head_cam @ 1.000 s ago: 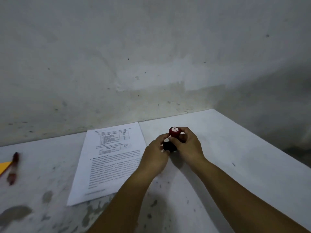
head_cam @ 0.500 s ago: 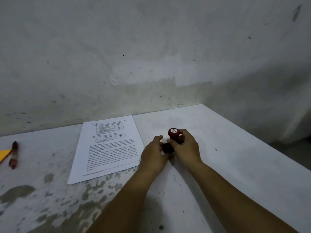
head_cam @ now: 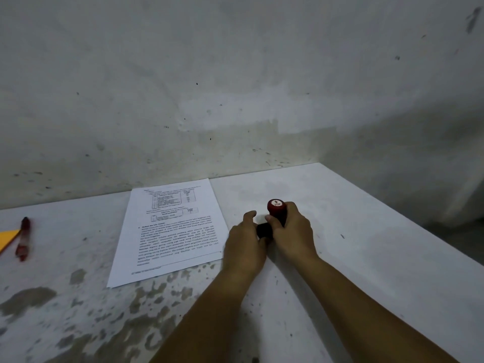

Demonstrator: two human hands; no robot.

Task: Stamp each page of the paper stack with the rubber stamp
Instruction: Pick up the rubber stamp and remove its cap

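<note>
Lying left of the stamp (head_cam: 275,213), the paper (head_cam: 172,231) is unobstructed; a pen (head_cam: 23,238) sits farther left. Right hand (head_cam: 293,231) grips the stamp's red handle; left hand (head_cam: 245,244) curls around its black base.

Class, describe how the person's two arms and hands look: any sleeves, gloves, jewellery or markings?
The left hand and right hand are both bare, with no gloves. No rings, watch or bracelets show. The forearms are uncovered as far as the frame's lower edge, so no sleeves appear.

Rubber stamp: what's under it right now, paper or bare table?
The rubber stamp stands over bare table, right of the paper stack. Its base is covered by the left hand and right hand.
</note>
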